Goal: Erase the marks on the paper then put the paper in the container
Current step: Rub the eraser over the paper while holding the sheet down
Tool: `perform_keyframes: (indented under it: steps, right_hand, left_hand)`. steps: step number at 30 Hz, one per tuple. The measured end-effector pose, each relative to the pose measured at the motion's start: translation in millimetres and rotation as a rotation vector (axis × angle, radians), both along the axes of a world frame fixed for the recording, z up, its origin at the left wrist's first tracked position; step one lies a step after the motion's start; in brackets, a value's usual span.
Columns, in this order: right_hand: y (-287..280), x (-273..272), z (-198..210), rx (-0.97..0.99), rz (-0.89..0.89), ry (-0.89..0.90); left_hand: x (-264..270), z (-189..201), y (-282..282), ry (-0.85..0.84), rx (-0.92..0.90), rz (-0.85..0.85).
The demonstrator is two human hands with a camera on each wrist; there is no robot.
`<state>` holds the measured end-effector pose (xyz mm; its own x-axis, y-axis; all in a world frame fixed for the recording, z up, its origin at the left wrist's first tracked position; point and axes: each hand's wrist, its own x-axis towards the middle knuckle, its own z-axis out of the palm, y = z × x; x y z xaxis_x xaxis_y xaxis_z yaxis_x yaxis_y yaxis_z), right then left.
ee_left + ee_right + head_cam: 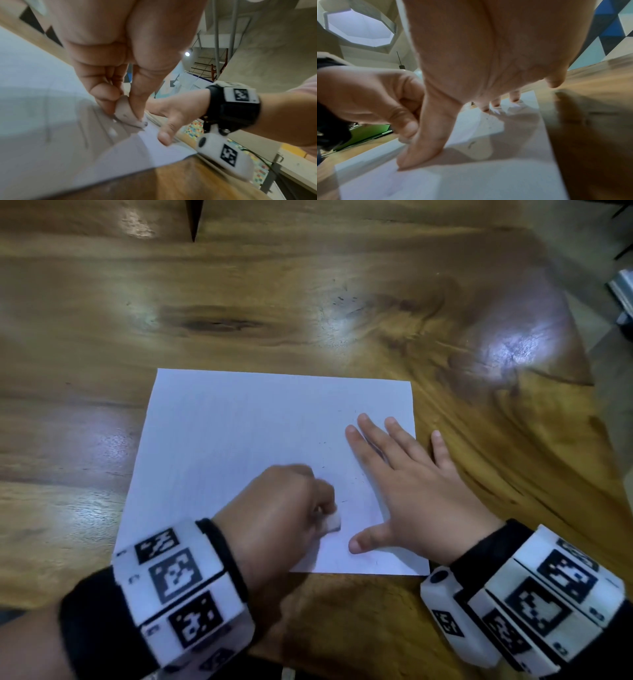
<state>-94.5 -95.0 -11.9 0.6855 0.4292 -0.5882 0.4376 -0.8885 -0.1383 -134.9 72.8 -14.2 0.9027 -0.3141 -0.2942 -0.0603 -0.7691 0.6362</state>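
A white sheet of paper (239, 440) lies flat on the wooden table (308, 302). My left hand (291, 501) pinches a small white eraser (331, 521) and presses it onto the paper's lower middle; the left wrist view shows the eraser (126, 115) between thumb and fingers, its tip on the sheet (42, 108). My right hand (404, 474) lies flat with spread fingers on the paper's right part, its little finger on the wood. Small dark specks (323, 467) dot the paper between the hands. In the right wrist view the thumb (423, 148) presses the paper (488, 182).
The table's right edge (582, 364) runs diagonally at the upper right, with a metallic object (621, 292) beyond it. A dark wedge-shaped gap (194, 217) cuts into the table's far edge. No container shows in any view.
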Motion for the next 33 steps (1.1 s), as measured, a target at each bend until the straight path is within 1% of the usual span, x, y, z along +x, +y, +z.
perform_keyframes:
  steps: [2,6,8,11,16,19,21,25,28,30,33]
  right_hand:
    - [0,0,0,-0.002,-0.003,0.004]
    - [0,1,1,-0.004,0.001,0.013]
    - [1,1,0,0.0,0.0,0.009]
    - [1,0,0,0.004,-0.004,0.007]
    - [0,0,1,0.001,0.001,0.005]
    - [0,-1,0,0.004,0.002,-0.005]
    - [0,-1,0,0.004,0.003,-0.007]
    - [0,0,0,0.008,0.003,-0.004]
    - [1,0,0,0.012,-0.004,-0.003]
    - [1,0,0,0.01,-0.007,0.003]
    - [2,1,2,-0.002,-0.015,0.011]
  left_hand:
    - [1,-2,0,0.001,0.005,-0.007]
    - [-28,-1,4,0.111,-0.036,-0.099]
    - [-24,1,3,0.098,-0.054,-0.083]
    - [-9,0,-3,0.031,-0.033,-0.053]
    - [-22,-1,3,0.124,-0.067,-0.095]
    - [-12,0,-2,0.091,-0.055,-0.041]
    - [-11,0,-5,0.084,-0.038,-0.054]
    - [-22,1,-4,0.139,-0.055,-0.12]
    - [-13,1,-7,0.088,-0.037,-0.073]
    - [-12,0,-7,0.078,-0.034,-0.092]
    - [-13,5,2,0.166,-0.015,-0.136]
